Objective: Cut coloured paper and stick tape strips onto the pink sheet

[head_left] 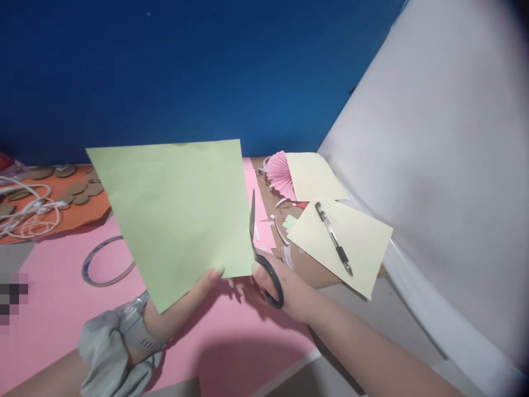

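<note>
A large sheet of light green paper (177, 215) is held up in front of me, tilted toward the camera. My left hand (206, 284) pinches its lower edge, thumb in front and fingers behind. My right hand (268, 278) holds scissors (275, 281) by their black handle, at the sheet's lower right corner. One blade shows beside the right edge of the paper; whether a second blade lies behind the sheet is hidden. A grey scrunchie and a watch band circle my left wrist.
Pink paper (231, 353) covers the table. A tape ring (88, 267), white cables (45, 207) and cardboard discs (76, 188) on orange paper lie left. At right are a pen (334, 240) on cream paper (372, 248) and a pleated pink fan (281, 173). A blue wall (206, 71) stands behind.
</note>
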`<state>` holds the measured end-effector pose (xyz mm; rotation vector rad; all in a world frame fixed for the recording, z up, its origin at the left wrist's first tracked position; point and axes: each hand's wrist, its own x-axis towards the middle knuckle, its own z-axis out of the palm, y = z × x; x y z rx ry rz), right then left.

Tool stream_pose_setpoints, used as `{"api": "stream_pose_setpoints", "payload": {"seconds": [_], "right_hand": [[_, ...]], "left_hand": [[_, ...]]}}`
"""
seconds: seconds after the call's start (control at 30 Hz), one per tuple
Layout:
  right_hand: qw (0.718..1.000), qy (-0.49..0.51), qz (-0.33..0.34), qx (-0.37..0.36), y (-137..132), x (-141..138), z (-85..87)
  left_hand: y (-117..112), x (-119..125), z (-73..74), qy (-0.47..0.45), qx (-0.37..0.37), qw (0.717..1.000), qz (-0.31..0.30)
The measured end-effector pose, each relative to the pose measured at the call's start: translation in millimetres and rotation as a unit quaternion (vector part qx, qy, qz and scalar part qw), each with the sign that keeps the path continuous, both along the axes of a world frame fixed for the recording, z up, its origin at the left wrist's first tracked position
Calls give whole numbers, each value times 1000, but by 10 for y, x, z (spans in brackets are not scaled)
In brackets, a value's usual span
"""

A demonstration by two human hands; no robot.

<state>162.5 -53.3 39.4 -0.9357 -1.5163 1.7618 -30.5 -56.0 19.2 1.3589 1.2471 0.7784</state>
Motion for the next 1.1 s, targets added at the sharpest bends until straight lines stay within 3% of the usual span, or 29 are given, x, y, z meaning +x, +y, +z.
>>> {"api": "stream_pose_setpoints", "payload": {"seconds": [0.17,0.27,0.57,0.87,1.1], "right_hand": [[1000,-24,-18,3,-1,-2,30],[998,-49,-44,24,-1,-16,46],[993,-88,-67,51,20,-32,46],[993,-83,-83,20,7,-32,2],[993,-92,-75,24,4,-41,-28]], "left_hand": [[-25,-29,-33,60,80,993,57],[-24,-37,-55,77,106,989,61],[-7,-26,-47,61,87,993,54],[-1,-51,-114,39,116,990,75],[24,-12,-32,17,120,992,45]]}}
